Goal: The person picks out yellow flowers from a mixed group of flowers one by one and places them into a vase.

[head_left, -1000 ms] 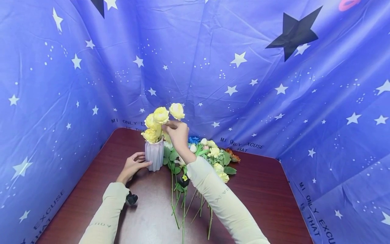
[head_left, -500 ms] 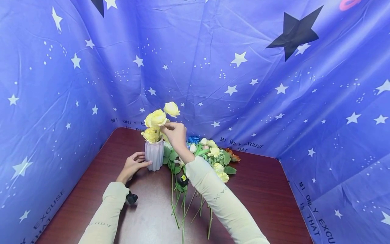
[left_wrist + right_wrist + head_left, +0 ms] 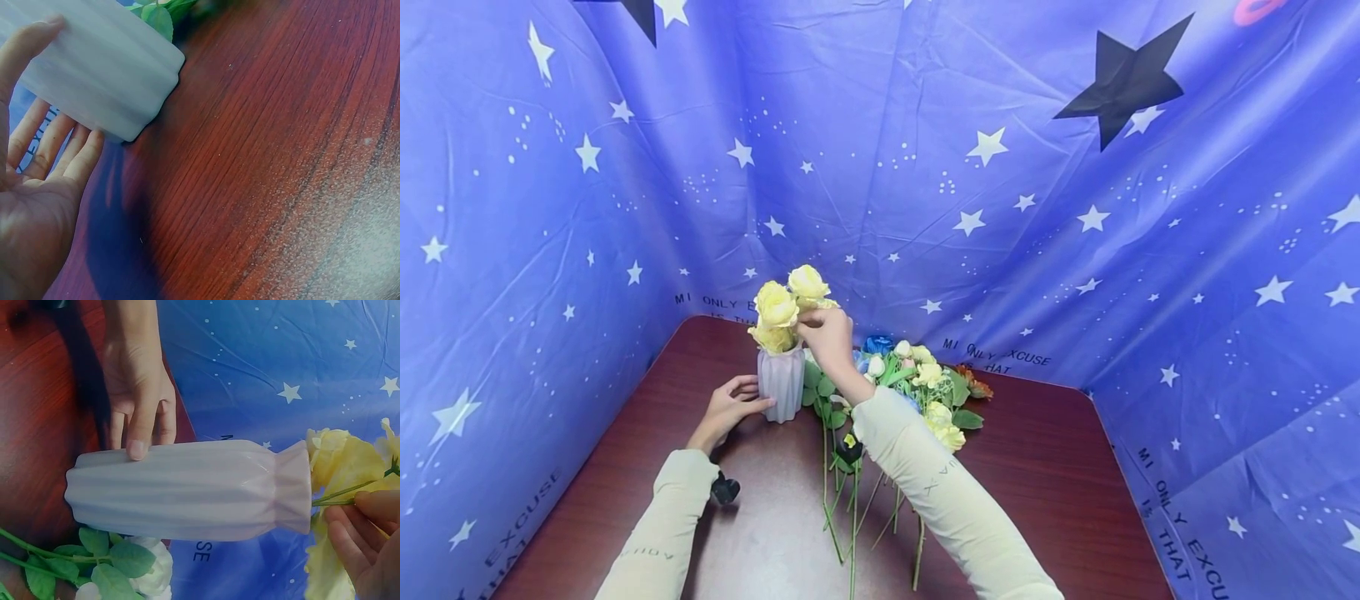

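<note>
A pale, fluted vase (image 3: 781,385) stands upright on the table with yellow flowers (image 3: 777,307) at its mouth. My left hand (image 3: 727,410) steadies its lower part. In the left wrist view, the thumb lies on the vase wall (image 3: 106,75) and the fingers reach along its other side. Just beyond the vase mouth, my right hand (image 3: 375,540) pinches a green flower stem (image 3: 339,502) between thumb and fingers. Another thin stem runs beside it. The lower ends of the stems are hidden inside the vase.
A pile of artificial flowers (image 3: 928,375), white, yellow, blue and orange, lies right of the vase. Long green stems (image 3: 852,533) point toward the table's front edge. A starry blue cloth (image 3: 880,167) surrounds the dark red table (image 3: 1037,492).
My right hand has moved slightly left and down, bringing its yellow flower lower and closer to the others above the vase. The left hand stays at the vase.
</note>
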Demonstrator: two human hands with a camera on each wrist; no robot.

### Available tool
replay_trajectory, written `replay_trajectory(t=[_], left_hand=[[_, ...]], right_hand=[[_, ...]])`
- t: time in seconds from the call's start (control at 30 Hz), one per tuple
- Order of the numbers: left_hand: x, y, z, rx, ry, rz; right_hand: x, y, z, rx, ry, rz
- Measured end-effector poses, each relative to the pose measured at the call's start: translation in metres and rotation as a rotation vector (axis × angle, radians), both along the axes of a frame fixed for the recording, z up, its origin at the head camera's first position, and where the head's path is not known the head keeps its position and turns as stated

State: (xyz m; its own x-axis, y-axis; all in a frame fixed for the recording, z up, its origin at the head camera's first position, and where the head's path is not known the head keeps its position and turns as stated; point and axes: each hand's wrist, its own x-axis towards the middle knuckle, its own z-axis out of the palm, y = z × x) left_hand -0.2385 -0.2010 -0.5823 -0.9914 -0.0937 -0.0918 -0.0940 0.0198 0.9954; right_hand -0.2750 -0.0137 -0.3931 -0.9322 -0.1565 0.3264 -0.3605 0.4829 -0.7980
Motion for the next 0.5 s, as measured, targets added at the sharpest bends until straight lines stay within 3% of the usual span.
replay_trajectory(t=[0.33, 0.5], left_hand=[[-0.0025, -0.0009, -0.0004, 0.028, -0.005, -0.006], [-0.0010, -0.0004, -0.0001, 0.009, 0.008, 0.000]], right_hand=[[-0.0005, 0.0012, -0.0045, 0.092, 0.073, 0.020], [-0.0013, 0.0011, -0.0066, 0.093, 0.066, 0.020]])
